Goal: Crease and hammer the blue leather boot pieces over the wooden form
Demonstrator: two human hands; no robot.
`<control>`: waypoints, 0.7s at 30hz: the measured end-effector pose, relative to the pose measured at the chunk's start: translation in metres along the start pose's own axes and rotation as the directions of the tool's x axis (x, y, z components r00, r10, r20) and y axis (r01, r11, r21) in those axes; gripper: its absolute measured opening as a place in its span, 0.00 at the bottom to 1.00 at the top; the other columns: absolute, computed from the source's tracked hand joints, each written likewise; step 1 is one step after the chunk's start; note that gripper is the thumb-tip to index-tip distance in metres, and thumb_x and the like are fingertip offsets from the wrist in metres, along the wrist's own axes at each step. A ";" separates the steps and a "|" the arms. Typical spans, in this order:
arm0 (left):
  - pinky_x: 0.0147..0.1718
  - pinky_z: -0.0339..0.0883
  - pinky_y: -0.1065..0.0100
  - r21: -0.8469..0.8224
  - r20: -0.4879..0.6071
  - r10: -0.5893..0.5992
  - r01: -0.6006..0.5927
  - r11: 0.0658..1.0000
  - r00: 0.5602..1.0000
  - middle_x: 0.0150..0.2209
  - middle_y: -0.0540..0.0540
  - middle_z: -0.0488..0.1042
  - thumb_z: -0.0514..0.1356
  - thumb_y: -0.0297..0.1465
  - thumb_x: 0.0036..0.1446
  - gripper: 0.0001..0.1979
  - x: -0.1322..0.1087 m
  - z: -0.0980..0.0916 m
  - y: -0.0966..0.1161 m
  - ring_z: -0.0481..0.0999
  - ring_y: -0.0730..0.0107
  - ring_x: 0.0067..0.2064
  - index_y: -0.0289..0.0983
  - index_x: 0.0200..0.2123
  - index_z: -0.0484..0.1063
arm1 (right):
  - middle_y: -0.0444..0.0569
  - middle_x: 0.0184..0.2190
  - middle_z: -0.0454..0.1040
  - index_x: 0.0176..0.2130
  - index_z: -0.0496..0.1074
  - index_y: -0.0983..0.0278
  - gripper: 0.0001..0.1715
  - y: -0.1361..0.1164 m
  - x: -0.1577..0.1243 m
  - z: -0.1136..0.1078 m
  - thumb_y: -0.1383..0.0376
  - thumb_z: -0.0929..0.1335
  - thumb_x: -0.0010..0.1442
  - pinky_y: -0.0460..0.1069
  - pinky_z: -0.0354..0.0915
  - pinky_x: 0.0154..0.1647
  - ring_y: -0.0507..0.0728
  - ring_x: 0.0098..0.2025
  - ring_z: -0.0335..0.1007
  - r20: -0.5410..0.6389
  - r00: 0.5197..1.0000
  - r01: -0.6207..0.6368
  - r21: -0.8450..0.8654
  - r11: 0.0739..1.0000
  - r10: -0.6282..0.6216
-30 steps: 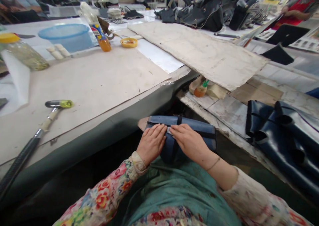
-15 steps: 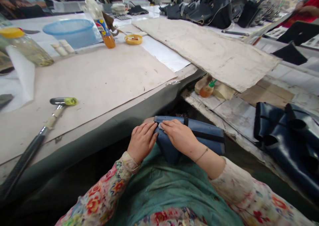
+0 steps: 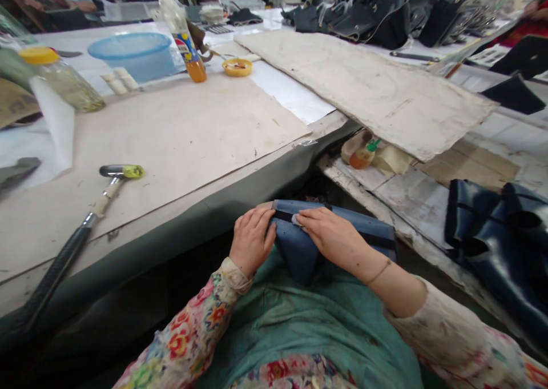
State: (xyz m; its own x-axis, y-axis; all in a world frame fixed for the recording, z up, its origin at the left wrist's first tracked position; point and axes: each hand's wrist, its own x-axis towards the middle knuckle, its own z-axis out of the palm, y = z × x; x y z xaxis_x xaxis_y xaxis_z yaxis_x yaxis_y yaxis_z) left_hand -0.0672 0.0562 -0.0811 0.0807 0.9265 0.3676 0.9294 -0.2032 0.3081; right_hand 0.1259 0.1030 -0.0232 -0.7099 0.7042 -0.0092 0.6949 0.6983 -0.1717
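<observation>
A dark blue leather-like piece [image 3: 299,252] with a black band along it rests on my lap, over the green apron [image 3: 274,315]. At its left end my left hand [image 3: 252,237] is closed on the edge, fingers together. My right hand [image 3: 331,235] pinches a small pale wad [image 3: 296,220] against the black band, a little right of my left hand. The underside of the blue piece is hidden.
On the table at left lie a hammer [image 3: 92,215], a jar with a yellow lid [image 3: 64,80], a blue basin [image 3: 131,52], a bottle [image 3: 190,52] and a yellow dish [image 3: 237,67]. More blue pieces [image 3: 500,252] lie at right, near a small glue bottle [image 3: 363,156].
My right hand has slid right along the black band with the pale wad, away from my left hand. The whole view has shifted slightly.
</observation>
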 end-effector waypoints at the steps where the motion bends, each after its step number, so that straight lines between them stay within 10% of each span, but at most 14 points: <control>1: 0.52 0.58 0.56 0.002 -0.004 0.003 -0.003 1.000 1.000 0.50 0.43 0.72 0.50 0.34 0.61 0.16 0.001 0.000 0.000 0.67 0.59 0.52 0.37 0.50 0.67 | 0.50 0.53 0.70 0.53 0.67 0.63 0.22 0.004 -0.006 -0.002 0.66 0.55 0.64 0.54 0.68 0.50 0.58 0.52 0.64 0.008 1.000 -0.011 -0.013 1.000 0.011; 14: 0.50 0.58 0.57 0.070 -0.033 0.020 -0.018 0.997 0.999 0.51 0.41 0.72 0.48 0.34 0.62 0.17 0.001 0.002 0.006 0.67 0.58 0.52 0.35 0.50 0.68 | 0.49 0.51 0.72 0.52 0.68 0.66 0.22 0.005 -0.055 -0.002 0.72 0.61 0.58 0.50 0.73 0.41 0.58 0.46 0.68 -0.122 0.990 -0.110 -0.292 0.950 0.078; 21: 0.57 0.54 0.57 -0.007 0.015 0.179 -0.179 0.984 0.984 0.54 0.43 0.70 0.48 0.35 0.62 0.19 -0.004 0.018 0.049 0.64 0.61 0.56 0.36 0.54 0.65 | 0.49 0.50 0.72 0.52 0.68 0.66 0.21 -0.005 -0.059 0.025 0.71 0.60 0.60 0.50 0.71 0.47 0.56 0.49 0.67 -0.284 0.955 -0.132 -0.163 0.978 0.081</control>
State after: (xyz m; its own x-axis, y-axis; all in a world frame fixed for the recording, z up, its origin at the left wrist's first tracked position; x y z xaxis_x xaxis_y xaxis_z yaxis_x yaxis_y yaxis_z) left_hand -0.0152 0.0480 -0.0830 0.2511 0.8800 0.4031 0.8975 -0.3676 0.2435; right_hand 0.1617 0.0552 -0.0461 -0.5893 0.7659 0.2570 0.7915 0.6111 -0.0061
